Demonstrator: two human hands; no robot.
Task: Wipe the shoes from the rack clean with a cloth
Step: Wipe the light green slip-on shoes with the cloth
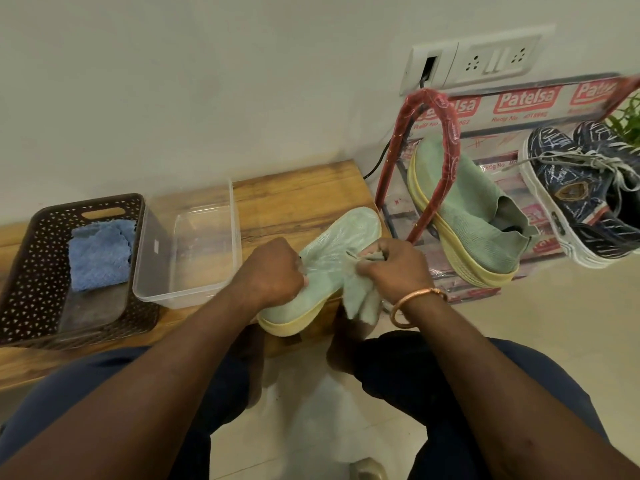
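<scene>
A pale green knit shoe [332,247] with a yellow sole lies on its side at the right end of the wooden bench [294,199]. My left hand [273,271] grips its upper near the heel. My right hand [391,268] grips a pale green cloth [362,299] against the shoe, and the cloth's loose end hangs below the hand. The matching green shoe [467,206] rests on the red-framed rack [436,161] to the right. A dark blue patterned sneaker pair [585,192] sits further right on the rack.
A brown perforated basket [38,258] at the bench's left holds a blue cloth [100,254]. A clear plastic tub [187,244] stands between the basket and the shoe. A wall socket panel [478,60] and a cable are behind the rack. My knees frame pale floor tiles.
</scene>
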